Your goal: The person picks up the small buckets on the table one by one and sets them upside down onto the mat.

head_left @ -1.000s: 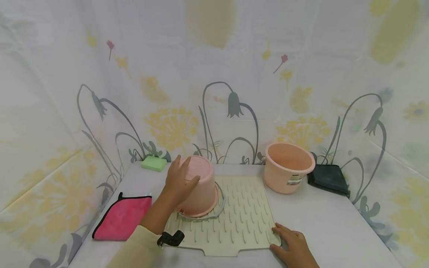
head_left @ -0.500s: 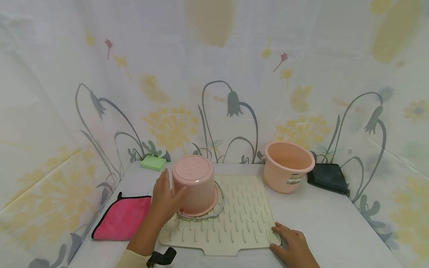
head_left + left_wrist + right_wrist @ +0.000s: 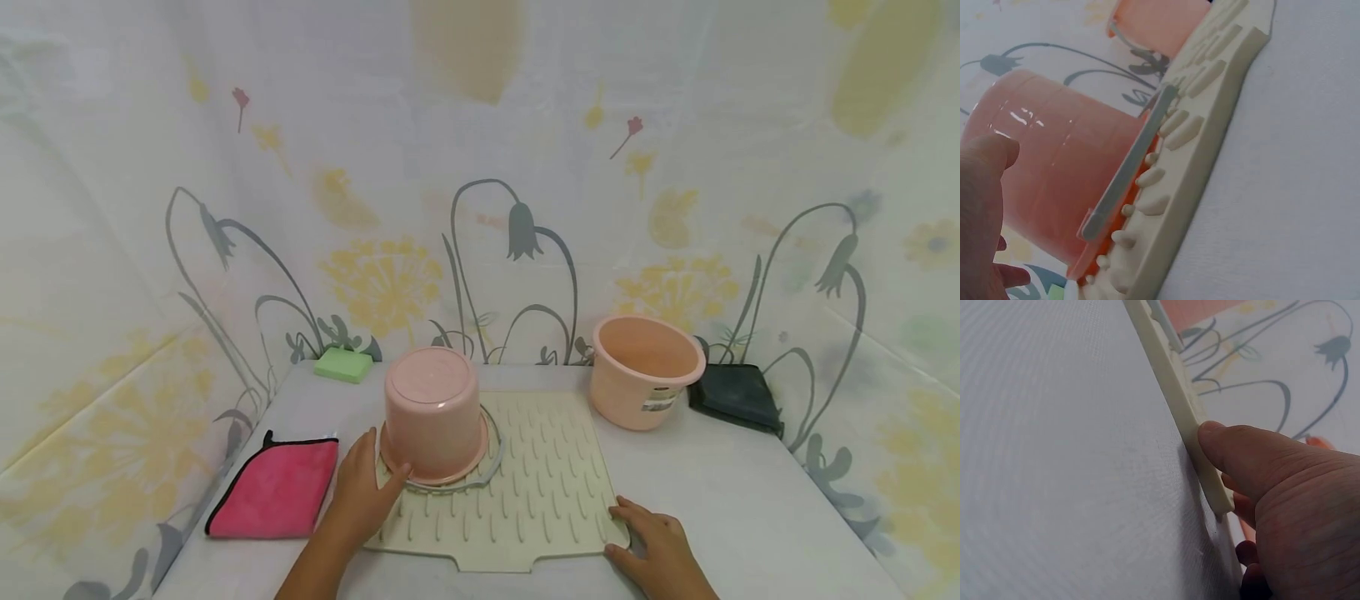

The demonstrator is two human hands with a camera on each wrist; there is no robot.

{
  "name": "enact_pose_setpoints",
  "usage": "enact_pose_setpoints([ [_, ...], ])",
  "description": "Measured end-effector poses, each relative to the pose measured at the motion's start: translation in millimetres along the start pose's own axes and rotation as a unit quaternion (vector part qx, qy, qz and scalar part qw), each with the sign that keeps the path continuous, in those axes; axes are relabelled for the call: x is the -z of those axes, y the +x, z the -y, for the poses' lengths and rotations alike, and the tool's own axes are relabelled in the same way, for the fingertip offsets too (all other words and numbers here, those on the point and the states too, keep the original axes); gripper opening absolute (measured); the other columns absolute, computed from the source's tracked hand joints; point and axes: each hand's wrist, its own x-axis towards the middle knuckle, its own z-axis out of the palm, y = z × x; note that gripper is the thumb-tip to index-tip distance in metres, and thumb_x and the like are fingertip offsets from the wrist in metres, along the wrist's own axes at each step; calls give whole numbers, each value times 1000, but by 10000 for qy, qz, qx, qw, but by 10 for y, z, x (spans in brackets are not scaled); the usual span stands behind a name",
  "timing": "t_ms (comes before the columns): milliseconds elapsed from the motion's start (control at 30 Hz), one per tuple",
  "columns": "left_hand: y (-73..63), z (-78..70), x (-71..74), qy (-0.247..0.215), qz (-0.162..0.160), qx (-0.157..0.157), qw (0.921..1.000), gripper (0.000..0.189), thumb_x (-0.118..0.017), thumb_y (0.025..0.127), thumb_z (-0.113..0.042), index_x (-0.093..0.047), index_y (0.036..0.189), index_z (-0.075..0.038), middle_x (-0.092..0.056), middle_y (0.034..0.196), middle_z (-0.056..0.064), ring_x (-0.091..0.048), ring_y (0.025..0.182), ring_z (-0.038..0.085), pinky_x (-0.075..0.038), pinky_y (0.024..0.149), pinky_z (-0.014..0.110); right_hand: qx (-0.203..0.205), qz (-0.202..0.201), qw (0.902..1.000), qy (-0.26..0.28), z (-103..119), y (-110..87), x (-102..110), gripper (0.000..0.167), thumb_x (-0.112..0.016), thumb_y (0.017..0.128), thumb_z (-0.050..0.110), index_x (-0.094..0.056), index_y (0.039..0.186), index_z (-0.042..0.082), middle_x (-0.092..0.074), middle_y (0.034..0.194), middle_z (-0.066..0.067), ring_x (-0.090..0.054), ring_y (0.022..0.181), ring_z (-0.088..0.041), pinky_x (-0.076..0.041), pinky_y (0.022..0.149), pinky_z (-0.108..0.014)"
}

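Observation:
A pink bucket (image 3: 432, 417) stands upside down on the left part of a cream ridged drying mat (image 3: 551, 467), its grey handle (image 3: 495, 462) lying around the rim. Beside the bucket's lower left side is my left hand (image 3: 360, 496), fingers extended and thumb apart, over the mat's left edge. In the left wrist view, the thumb (image 3: 997, 153) shows in front of the bucket wall, and I cannot tell whether it touches. At the mat's front right corner my right hand (image 3: 656, 546) grips the edge, thumb in front and fingers along the side.
A peach bucket (image 3: 630, 408) stands upright at the back right, next to a folded black cloth-like item (image 3: 735, 398). To the left lies a pink cloth (image 3: 277, 487) with black trim. A green sponge-like block (image 3: 343, 364) sits near the patterned back curtain.
My left hand has come down from the top of the upturned bucket, toward me and to the left, to its lower side. The right hand and the mat have stayed in place.

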Motion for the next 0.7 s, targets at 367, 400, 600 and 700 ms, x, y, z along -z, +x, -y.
enact_pose_setpoints([
  [367, -139, 207, -107, 373, 290, -218, 9986, 99, -75, 93, -46, -29, 157, 13, -35, 158, 38, -28, 148, 60, -24, 119, 74, -122, 12, 9999, -22, -24, 8, 4, 68, -84, 84, 49, -66, 139, 14, -50, 160, -12, -46, 135, -40, -41, 107, -68],
  [400, -149, 228, -111, 363, 350, -239, 9984, 99, -76, 92, -46, -29, 157, 13, -35, 157, 38, -29, 148, 59, -24, 119, 73, -109, 14, 9999, -6, -23, 1, 7, 68, -84, 84, 49, -66, 139, 14, -50, 160, -12, -46, 135, -41, -41, 107, -68],
  [600, -245, 342, -98, 320, 719, -118, 9968, 104, -81, 88, -45, -29, 158, 13, -28, 161, 40, -25, 149, 61, -22, 118, 76, 3, -10, 10000, 62, -31, -12, 4, 66, -84, 85, 48, -66, 139, 14, -52, 159, -12, -46, 135, -40, -42, 107, -66],
  [700, -295, 365, -86, 360, 713, -128, 9967, 105, -84, 85, -44, -32, 157, 12, -28, 161, 39, -26, 149, 61, -23, 118, 75, 37, -29, 10000, 82, -40, -5, -8, 66, -83, 85, 48, -66, 139, 14, -52, 159, -11, -46, 136, -38, -41, 108, -65],
])
